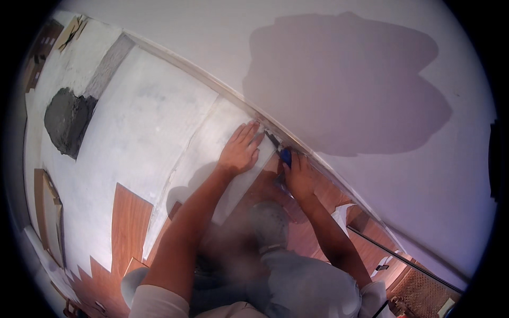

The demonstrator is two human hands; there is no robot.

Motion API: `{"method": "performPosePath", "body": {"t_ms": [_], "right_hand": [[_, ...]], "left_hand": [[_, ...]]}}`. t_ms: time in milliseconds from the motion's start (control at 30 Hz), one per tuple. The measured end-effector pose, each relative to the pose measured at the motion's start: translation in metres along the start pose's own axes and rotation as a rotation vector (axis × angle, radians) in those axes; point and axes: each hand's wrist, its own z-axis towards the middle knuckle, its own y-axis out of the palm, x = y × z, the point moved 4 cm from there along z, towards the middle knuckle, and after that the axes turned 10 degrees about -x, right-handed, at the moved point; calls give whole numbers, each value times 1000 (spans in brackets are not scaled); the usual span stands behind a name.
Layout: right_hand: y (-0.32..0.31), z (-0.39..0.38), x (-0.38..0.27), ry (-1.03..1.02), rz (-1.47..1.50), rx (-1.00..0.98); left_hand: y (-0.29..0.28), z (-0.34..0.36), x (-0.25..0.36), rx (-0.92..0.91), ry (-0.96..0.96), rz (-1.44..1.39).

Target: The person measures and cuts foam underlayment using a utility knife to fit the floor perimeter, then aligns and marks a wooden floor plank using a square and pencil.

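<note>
At the foot of the wall, my right hand [300, 178] is wrapped round a blue-handled tool [286, 156] with a narrow dark blade; its exact kind is too small to make out. The blade points up and left into the corner between floor and wall, by the end of the reddish wood-look planks [268, 177]. My left hand [238, 152] lies flat, palm down, on the whitish floor [159, 100], just left of the blade, its fingertips close to the wall's base.
A pale wall [339, 90] rises along the right, with a large shadow on it. Dark grey wet-looking filler [68, 122] is spread on the floor at far left. Flat boards [50, 217] lie at the left edge. A long dark rod [408, 259] crosses the lower right.
</note>
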Motion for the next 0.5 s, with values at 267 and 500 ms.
{"method": "performPosePath", "body": {"t_ms": [267, 500], "right_hand": [[13, 18, -15, 31, 21, 28], [-8, -22, 4, -4, 137, -12]], "left_hand": [[3, -8, -13, -21, 19, -11], [-3, -2, -5, -44, -24, 13]]}}
